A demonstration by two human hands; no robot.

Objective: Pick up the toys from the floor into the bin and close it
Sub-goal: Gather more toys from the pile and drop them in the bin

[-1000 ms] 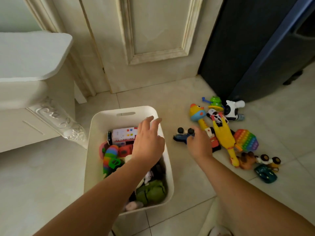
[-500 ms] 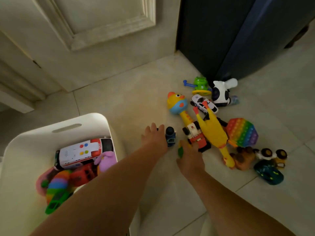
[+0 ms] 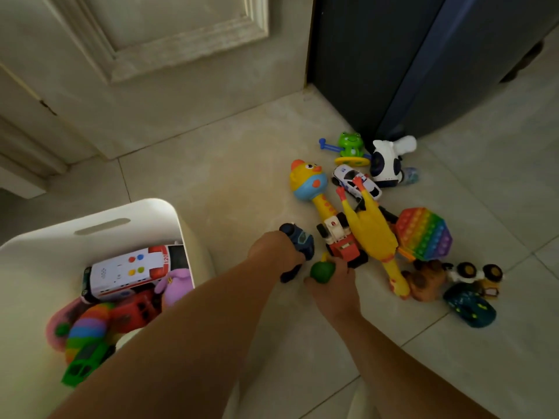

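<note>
On the pale tiled floor, a heap of toys lies to the right of a white plastic bin. The left hand curls over a dark blue toy car at the heap's near edge, gripping it. Just beside it, the right hand has its fingers wrapped round a small round green toy.

Crowded together behind them are a red-and-white truck, a long yellow rubber chicken, a duck-headed yellow wand, a white toy car and a hexagonal, dimpled rainbow pop-it. Farther back stand a glossy green frog and a rounded black-and-white figure. To the right lie a brown figure, a big-wheeled buggy and a dark teal car.

The bin, round-cornered with a slot handle, stands open. It holds a white ambulance marked "120", a purple plush, a red toy, a striped rainbow piece and a green car. A cream panelled door and a dark blue cabinet stand behind.
</note>
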